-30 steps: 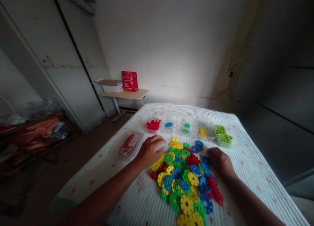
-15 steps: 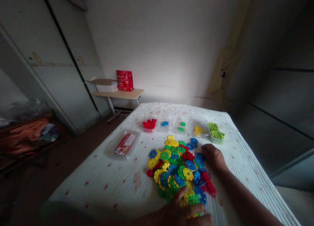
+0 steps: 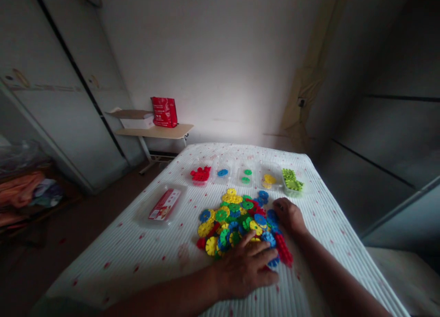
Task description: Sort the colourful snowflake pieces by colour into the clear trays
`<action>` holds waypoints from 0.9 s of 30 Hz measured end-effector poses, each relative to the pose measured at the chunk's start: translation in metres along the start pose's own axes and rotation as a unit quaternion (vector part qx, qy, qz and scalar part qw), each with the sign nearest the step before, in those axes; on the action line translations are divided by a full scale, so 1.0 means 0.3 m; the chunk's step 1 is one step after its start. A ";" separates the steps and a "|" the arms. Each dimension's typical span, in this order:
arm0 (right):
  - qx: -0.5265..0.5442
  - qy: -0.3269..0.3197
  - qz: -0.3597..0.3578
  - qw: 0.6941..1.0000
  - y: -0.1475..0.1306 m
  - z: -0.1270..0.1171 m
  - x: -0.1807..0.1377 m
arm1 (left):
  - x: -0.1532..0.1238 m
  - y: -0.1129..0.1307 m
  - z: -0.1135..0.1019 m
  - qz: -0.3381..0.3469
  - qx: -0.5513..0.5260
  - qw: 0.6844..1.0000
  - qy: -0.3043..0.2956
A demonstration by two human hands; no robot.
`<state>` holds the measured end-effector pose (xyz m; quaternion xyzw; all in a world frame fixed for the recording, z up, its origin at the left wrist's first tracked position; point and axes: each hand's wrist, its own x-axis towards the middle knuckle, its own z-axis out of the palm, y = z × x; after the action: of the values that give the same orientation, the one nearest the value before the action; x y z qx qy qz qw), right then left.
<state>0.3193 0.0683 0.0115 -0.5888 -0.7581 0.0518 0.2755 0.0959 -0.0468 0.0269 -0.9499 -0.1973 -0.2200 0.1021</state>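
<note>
A heap of notched plastic discs in yellow, blue, green and red lies on the bed in front of me. My left hand rests flat over the near part of the heap, fingers spread, covering some discs. At the heap's right edge, my right hand is curled with its fingers bent in, close to the blue discs. Whatever those fingers may hold is hidden. Red toothed pieces lie between the two hands, at the right side of the heap.
Behind the heap stands a row of clear tubs holding red pieces, blue discs, green discs, yellow discs and light green pieces. A labelled clear container lies left. A small table holds a red bag.
My left hand has moved forward and up onto the heap, covering its near discs. My right hand stays beside the heap. The whole view has shifted slightly.
</note>
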 end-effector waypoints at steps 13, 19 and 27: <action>0.149 -0.008 0.063 0.987 0.028 -0.026 0.016 | 0.076 -0.084 0.043 -0.118 -0.006 0.993 -0.007; 0.260 -0.047 0.117 0.957 0.033 -0.058 0.019 | 0.071 -0.052 -0.025 -0.143 -0.014 0.989 0.025; 0.294 -0.171 0.126 0.932 0.008 -0.145 0.008 | -0.060 -0.218 -0.107 -0.324 0.040 0.921 0.214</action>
<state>0.3419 0.0604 0.0481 -0.5546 -0.6639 0.4066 0.2939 0.0416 -0.0029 0.0538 -0.7595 -0.4761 -0.4312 0.1030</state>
